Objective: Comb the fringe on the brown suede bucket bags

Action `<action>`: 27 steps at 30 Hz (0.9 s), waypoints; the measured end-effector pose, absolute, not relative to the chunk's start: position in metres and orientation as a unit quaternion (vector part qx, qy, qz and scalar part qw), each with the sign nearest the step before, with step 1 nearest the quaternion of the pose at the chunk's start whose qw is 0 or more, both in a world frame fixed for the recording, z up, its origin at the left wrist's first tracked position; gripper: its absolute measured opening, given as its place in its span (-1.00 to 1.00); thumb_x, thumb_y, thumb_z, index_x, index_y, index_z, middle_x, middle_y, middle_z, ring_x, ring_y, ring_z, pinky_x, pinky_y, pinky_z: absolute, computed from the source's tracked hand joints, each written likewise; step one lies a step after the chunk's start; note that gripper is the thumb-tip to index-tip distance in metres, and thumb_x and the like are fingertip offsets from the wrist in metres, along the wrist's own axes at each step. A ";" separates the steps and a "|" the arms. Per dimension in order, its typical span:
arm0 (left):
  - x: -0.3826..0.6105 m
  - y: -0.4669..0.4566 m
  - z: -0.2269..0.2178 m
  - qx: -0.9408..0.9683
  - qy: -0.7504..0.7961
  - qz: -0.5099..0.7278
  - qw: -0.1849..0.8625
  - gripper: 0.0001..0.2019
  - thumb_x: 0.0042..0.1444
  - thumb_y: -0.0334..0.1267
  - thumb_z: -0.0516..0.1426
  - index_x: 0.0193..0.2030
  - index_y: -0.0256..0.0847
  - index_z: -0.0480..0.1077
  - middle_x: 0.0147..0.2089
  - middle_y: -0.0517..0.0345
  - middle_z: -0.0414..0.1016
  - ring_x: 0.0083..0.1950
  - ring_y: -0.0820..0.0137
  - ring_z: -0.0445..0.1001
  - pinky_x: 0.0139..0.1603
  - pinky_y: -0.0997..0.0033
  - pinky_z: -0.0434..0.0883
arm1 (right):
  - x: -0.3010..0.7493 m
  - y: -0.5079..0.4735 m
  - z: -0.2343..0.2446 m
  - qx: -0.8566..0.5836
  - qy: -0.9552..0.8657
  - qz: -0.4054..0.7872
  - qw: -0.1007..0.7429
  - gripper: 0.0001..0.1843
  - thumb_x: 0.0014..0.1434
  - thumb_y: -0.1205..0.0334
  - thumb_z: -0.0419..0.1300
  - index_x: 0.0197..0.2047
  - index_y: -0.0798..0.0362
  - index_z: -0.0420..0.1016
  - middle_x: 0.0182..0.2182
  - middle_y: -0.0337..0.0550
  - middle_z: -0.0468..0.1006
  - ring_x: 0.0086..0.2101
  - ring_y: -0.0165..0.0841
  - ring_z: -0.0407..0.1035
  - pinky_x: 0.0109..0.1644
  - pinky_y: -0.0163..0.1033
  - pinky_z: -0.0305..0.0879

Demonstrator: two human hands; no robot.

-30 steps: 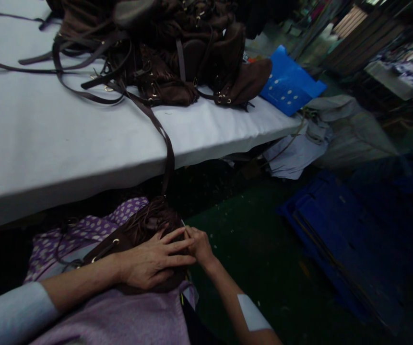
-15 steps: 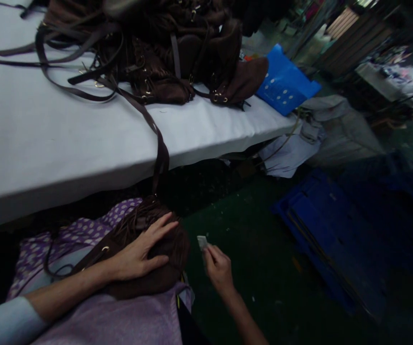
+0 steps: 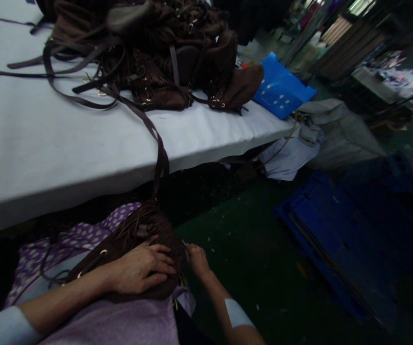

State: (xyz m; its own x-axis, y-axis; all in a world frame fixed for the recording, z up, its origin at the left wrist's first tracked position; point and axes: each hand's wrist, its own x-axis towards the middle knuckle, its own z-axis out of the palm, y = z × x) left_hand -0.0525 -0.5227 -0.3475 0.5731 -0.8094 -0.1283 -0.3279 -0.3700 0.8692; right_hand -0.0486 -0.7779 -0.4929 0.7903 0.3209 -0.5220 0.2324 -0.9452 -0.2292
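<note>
A brown fringed bag [image 3: 145, 230] lies on my lap, on purple polka-dot cloth [image 3: 84, 235]. My left hand [image 3: 139, 270] rests flat on top of the bag with its fingers spread, pressing it down. My right hand [image 3: 196, 258] is at the bag's right edge, fingers pinched together on something small and pale that I cannot make out. A long brown strap [image 3: 161, 158] runs from the bag up over the table edge.
A white-covered table [image 3: 48, 143] stands in front, with a heap of brown bags and straps [image 3: 156, 52] at its back. A blue bag [image 3: 281, 86] sits at the table's right end. Blue flat crates [image 3: 336, 239] and pale sheets [image 3: 292, 153] lie on the dark green floor.
My right hand, which had pulled away holding a small pale piece, has come back to the bag's right edge. My left hand has shifted slightly and lies flatter on the bag.
</note>
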 end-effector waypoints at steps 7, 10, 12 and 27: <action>-0.052 -0.525 -0.345 0.776 -0.371 -0.277 0.427 -0.67 0.26 -0.22 -0.01 0.12 0.12 0.37 0.13 0.23 0.45 0.21 0.17 0.29 0.31 -0.10 -0.08 | -0.043 -0.834 -0.476 -0.961 -0.008 0.275 0.035 -0.73 0.31 0.20 0.05 -0.31 0.16 0.48 -0.48 -0.18 0.49 -0.50 -0.44 0.37 -0.43 -0.33 0.28; -0.050 -0.527 -0.343 0.775 -0.376 -0.276 0.426 -0.66 0.25 -0.24 -0.01 0.12 0.09 0.37 0.13 0.23 0.45 0.20 0.17 0.29 0.26 0.00 0.04 | -0.034 -0.837 -0.449 -0.969 -0.031 0.233 0.069 -0.59 0.36 0.24 -0.14 -0.24 0.14 0.52 -0.48 -0.09 0.51 -0.46 -0.39 0.39 -0.41 -0.35 0.20; -0.049 -0.529 -0.342 0.773 -0.381 -0.269 0.430 -0.67 0.24 -0.24 -0.01 0.10 0.10 0.38 0.11 0.24 0.47 0.17 0.18 0.32 0.26 0.02 0.04 | -0.026 -0.816 -0.432 -0.970 -0.080 0.204 0.106 -0.58 0.38 0.20 -0.18 -0.12 0.08 0.50 -0.37 -0.10 0.53 -0.35 -0.39 0.41 -0.29 -0.37 0.21; -0.047 -0.525 -0.341 0.758 -0.373 -0.287 0.451 -0.71 0.25 -0.26 0.00 0.05 0.06 0.42 0.01 0.29 0.53 0.03 0.27 0.38 0.16 0.19 0.11 | 0.012 -0.714 -0.489 -0.929 -0.188 0.315 0.050 -0.75 0.27 0.13 0.13 -0.09 0.11 0.43 -0.17 -0.15 0.50 -0.22 -0.35 0.43 -0.12 -0.13 0.40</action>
State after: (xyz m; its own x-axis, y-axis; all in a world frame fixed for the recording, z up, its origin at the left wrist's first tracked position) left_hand -0.0470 -0.5253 -0.3410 0.5573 -0.8244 -0.0992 -0.3058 -0.3149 0.8985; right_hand 0.0122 -0.7143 -0.4895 0.7313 0.3811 -0.5656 0.3179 -0.9242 -0.2117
